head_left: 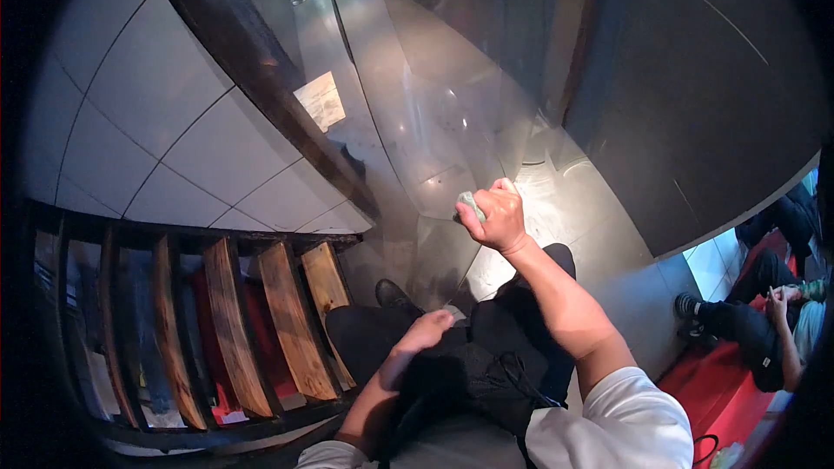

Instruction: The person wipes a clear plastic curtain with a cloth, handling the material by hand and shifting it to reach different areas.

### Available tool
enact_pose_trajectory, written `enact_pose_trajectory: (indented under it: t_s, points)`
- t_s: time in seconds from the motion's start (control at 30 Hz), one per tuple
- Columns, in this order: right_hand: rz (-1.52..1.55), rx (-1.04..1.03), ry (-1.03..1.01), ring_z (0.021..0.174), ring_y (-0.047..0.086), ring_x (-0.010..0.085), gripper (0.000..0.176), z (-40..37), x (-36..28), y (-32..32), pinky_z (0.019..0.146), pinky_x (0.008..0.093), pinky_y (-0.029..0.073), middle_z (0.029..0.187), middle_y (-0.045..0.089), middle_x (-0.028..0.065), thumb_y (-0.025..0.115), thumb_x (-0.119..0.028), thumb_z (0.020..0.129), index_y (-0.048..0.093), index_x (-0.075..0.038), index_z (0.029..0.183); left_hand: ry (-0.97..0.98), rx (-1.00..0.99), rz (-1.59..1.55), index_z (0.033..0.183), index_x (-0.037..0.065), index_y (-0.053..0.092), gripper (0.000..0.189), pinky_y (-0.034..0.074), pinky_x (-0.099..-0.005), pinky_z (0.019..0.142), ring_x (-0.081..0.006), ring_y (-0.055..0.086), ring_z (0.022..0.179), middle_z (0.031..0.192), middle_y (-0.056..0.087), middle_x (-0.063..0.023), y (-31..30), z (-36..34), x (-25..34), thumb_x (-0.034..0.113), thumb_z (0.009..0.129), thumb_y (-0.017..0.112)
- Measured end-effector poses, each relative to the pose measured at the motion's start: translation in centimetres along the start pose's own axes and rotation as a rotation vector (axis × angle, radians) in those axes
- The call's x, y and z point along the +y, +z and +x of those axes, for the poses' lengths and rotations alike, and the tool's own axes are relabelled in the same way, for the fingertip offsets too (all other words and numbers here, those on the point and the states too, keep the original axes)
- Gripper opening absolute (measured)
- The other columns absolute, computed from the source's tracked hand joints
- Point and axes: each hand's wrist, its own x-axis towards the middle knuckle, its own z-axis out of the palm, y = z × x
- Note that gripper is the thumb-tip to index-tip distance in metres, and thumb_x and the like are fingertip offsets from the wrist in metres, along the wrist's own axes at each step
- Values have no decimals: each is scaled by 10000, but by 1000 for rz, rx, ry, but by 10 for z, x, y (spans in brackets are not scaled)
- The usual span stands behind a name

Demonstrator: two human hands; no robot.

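Observation:
My right hand (499, 215) is closed in a fist around a crumpled pale green cloth (470, 203), part of which pokes out beside the thumb. That arm stretches forward, and the hand overlaps a shiny, see-through glass pane (434, 135) with light spots on it. Low in front of my lap, my left hand (426, 331) has its fingers curled together. A small pale thing (454, 314) shows at its fingertips; I cannot tell what it is. My dark trousers (365, 339) and one dark shoe (397, 298) are below.
Wooden slats (234, 330) in a dark frame lie at the left, below a white tiled surface (182, 130). A dark beam (252, 69) runs beside the pane. A large dark panel (695, 113) stands at the right. A person (773, 317) sits on a red surface (717, 391).

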Motion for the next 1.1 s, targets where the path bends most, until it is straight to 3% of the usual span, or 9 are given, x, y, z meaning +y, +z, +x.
enact_pose_trajectory:
  t_s: [0.1, 0.3, 0.47, 0.57, 0.73, 0.83, 0.9, 0.93, 1.1]
  points:
    - [-13, -114, -116, 472, 458, 270, 406, -20, 8, -1, 610, 373, 404, 502, 452, 54, 775, -300, 805, 493, -115, 578, 125, 232, -163, 1304, -3, 607, 397, 506, -342, 951, -192, 656, 1071, 1136, 713, -99, -2, 9, -19, 247, 997, 628]
    - [-26, -235, -221, 473, 463, 234, 489, -51, -5, 4, 612, 353, 394, 494, 415, 41, 807, -362, 781, 431, -135, 567, 420, 735, -477, 1509, 41, 358, 826, 423, -447, 1079, -333, 497, 1314, 1467, 464, -243, -90, 6, 69, 249, 850, 812]
    - [25, -255, -162, 476, 481, 224, 473, -84, -14, 6, 612, 348, 390, 494, 439, 38, 794, -377, 794, 452, -141, 568, 838, 505, -309, 1601, 116, 165, 1089, 332, -520, 1138, -378, 353, 1447, 1576, 328, -234, -119, 11, 150, 328, 790, 861]
    - [6, -277, -136, 474, 484, 214, 460, -91, -22, 2, 599, 343, 389, 496, 443, 43, 793, -360, 794, 455, -146, 567, 967, 121, -636, 1618, 142, 84, 1203, 316, -523, 1144, -373, 342, 1455, 1596, 300, -220, -102, 11, 172, 384, 751, 881]
    - [200, -184, 231, 563, 539, 281, 355, -96, -30, -4, 638, 389, 439, 589, 574, 79, 740, -279, 854, 566, -57, 639, 901, 304, -579, 1624, 174, 91, 1044, 353, -475, 1129, -339, 415, 1407, 1554, 369, -208, -78, 6, 187, 293, 824, 750]
    - [216, 200, 762, 804, 610, 294, 298, -93, -6, -5, 790, 391, 477, 897, 644, 154, 552, -273, 986, 607, 20, 982, 922, 219, -706, 1618, 184, 125, 977, 414, -486, 1103, -348, 512, 1318, 1490, 453, -210, -100, 2, 176, 249, 826, 693]
    - [369, 363, 1053, 1067, 648, 264, 474, -96, 33, -3, 965, 366, 490, 1220, 643, 201, 366, -311, 1090, 559, 50, 1330, 952, 165, -798, 1616, 182, 129, 980, 411, -507, 1106, -357, 509, 1322, 1490, 452, -221, -109, -4, 165, 276, 821, 694]
    - [1200, 618, 1216, 1103, 644, 238, 492, -40, 10, -34, 989, 365, 488, 1257, 643, 152, 307, -335, 1104, 578, 8, 1328, 969, 130, -840, 1615, 181, 132, 981, 409, -517, 1107, -362, 508, 1324, 1489, 452, -227, -112, -6, 162, 289, 819, 695]
    - [1378, 480, 1077, 1134, 639, 216, 506, 21, 33, -25, 981, 369, 504, 1270, 649, 101, 345, -388, 1095, 555, -14, 1363, 985, 68, -884, 1615, 187, 102, 1058, 387, -550, 1123, -377, 504, 1338, 1500, 446, -242, -114, -12, 157, 331, 772, 724]
